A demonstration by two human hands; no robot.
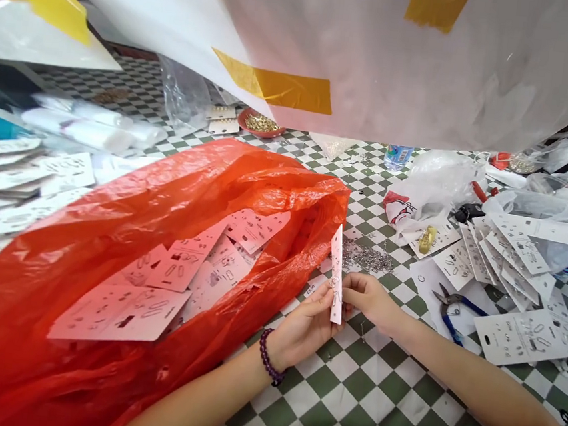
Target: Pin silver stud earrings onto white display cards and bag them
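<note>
A white earring card stands nearly edge-on above the checkered tabletop. My left hand, with a purple bead bracelet at its wrist, grips the card's lower part between thumb and fingers. On the card's right side, my right hand has its fingers pinched together against its back; anything small between them is hidden. To the left, an open red plastic bag holds several similar cards. Small metal pieces lie scattered just beyond my right hand.
Blue-handled pliers and a fanned pile of cards lie at the right. More cards are stacked far left. A red dish sits at the back. White taped sheeting hangs low overhead.
</note>
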